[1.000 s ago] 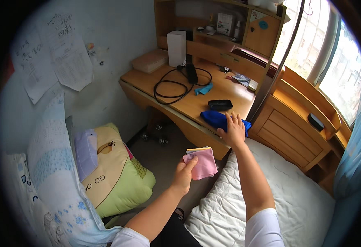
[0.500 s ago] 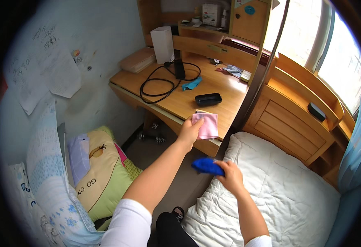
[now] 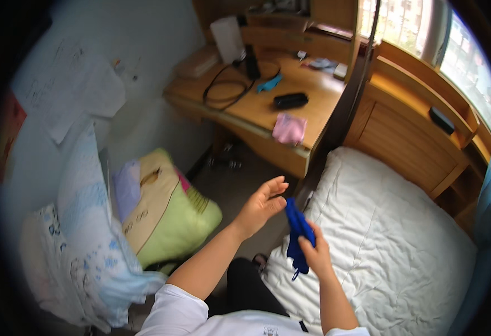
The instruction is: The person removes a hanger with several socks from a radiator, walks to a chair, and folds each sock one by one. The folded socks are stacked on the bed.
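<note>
A deep blue piece of cloth with a small loop at its lower end hangs upright in my right hand, thumb and fingers closed on its side. Just left of its top is my left hand, fingers extended and apart, holding nothing. Whether the left fingertips touch the blue cloth I cannot tell. On the desk's front corner lies a pink cloth, with a small black case behind it.
The wooden desk also holds a coiled black cable, a light blue cloth and a white box. To the right is a bed with a white quilt; to the left, a green and cream pillow. Dumbbells lie under the desk.
My left hand has let go of the pink cloth, now on the desk's corner, and moved back beside the blue cloth. In my right hand the blue cloth has turned from level to upright.
</note>
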The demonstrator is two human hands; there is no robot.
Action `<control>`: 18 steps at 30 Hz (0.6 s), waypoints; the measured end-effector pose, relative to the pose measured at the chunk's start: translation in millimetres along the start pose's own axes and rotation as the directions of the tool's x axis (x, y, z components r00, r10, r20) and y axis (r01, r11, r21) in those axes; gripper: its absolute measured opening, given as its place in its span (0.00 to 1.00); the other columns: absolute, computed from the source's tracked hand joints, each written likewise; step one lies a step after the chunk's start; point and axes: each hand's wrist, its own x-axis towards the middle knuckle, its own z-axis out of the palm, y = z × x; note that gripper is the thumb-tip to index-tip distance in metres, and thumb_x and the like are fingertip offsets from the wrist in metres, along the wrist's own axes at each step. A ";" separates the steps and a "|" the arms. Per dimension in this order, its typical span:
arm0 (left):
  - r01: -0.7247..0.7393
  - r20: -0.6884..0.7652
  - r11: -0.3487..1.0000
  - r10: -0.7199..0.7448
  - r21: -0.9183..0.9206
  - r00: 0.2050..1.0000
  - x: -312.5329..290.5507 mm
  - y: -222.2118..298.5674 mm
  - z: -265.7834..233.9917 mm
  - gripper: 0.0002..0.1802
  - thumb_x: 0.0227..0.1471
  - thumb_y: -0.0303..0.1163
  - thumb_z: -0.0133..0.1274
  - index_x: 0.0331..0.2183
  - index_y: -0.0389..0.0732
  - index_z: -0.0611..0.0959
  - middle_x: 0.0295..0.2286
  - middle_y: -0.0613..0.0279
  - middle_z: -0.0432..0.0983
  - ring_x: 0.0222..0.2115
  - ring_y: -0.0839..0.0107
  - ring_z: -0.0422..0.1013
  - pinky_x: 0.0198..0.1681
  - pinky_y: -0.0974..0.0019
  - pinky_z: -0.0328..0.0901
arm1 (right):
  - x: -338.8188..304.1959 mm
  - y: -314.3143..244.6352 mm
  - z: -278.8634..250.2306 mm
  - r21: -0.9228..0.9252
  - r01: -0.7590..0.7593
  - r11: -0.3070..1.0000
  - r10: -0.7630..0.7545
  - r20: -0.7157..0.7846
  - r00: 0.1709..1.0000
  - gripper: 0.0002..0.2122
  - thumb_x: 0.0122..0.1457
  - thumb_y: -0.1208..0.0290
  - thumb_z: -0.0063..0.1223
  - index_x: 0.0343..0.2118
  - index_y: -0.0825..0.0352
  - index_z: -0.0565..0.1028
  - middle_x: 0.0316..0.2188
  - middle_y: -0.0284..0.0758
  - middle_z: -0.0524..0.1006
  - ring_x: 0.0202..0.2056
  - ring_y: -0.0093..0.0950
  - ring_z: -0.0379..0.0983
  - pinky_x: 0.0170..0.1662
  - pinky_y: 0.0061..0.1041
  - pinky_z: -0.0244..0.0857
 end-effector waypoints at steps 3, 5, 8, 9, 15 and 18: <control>0.068 0.084 0.993 -0.077 0.098 0.994 -72.1 -4.2 6.6 0.49 0.42 0.45 0.57 0.56 0.40 0.47 0.55 0.54 0.45 0.58 0.65 0.39 0.58 0.57 0.39 | -20.2 -10.5 12.3 0.219 -0.028 0.975 0.017 0.048 0.999 0.20 0.51 0.78 0.46 0.49 0.66 0.62 0.38 0.36 0.71 0.38 0.22 0.67 0.42 0.20 0.61; 0.142 0.083 0.974 -0.159 0.174 0.984 -106.1 -3.2 13.8 0.60 0.34 0.49 0.62 0.56 0.41 0.39 0.57 0.55 0.35 0.58 0.61 0.33 0.57 0.53 0.39 | -36.9 -26.0 23.8 0.282 0.023 0.959 -0.042 0.062 0.997 0.20 0.50 0.80 0.45 0.49 0.65 0.63 0.39 0.34 0.68 0.40 0.22 0.64 0.44 0.20 0.58; 0.170 0.107 0.981 -0.180 0.096 0.978 -143.8 1.5 28.9 0.63 0.33 0.54 0.61 0.56 0.44 0.35 0.56 0.51 0.34 0.58 0.56 0.34 0.57 0.54 0.41 | -59.7 -39.4 35.8 0.083 0.179 0.980 -0.186 0.083 0.979 0.21 0.47 0.80 0.49 0.47 0.63 0.66 0.33 0.34 0.65 0.37 0.26 0.63 0.42 0.21 0.57; 0.188 0.114 0.978 -0.198 0.091 0.974 -157.9 1.8 33.8 0.64 0.32 0.54 0.61 0.56 0.44 0.34 0.56 0.50 0.33 0.58 0.56 0.34 0.57 0.54 0.41 | -69.7 -41.6 41.2 0.089 0.231 0.969 -0.239 0.091 0.967 0.21 0.47 0.79 0.50 0.47 0.64 0.66 0.34 0.34 0.66 0.37 0.25 0.63 0.41 0.21 0.58; 0.103 0.082 0.933 -0.140 0.345 0.987 -218.7 0.0 34.6 0.62 0.34 0.47 0.62 0.56 0.42 0.34 0.55 0.49 0.38 0.56 0.57 0.40 0.55 0.61 0.46 | -117.7 -58.0 59.7 0.081 0.300 0.951 -0.311 0.244 0.919 0.20 0.48 0.78 0.50 0.47 0.66 0.67 0.33 0.36 0.66 0.35 0.27 0.65 0.38 0.20 0.59; 0.120 -0.007 0.904 -0.128 0.409 0.992 -246.9 2.4 33.2 0.59 0.36 0.42 0.62 0.55 0.40 0.36 0.52 0.49 0.45 0.54 0.60 0.48 0.54 0.62 0.49 | -137.5 -68.6 74.2 0.123 0.306 0.944 -0.330 0.325 0.886 0.18 0.48 0.79 0.48 0.45 0.67 0.68 0.30 0.36 0.66 0.33 0.27 0.65 0.37 0.19 0.58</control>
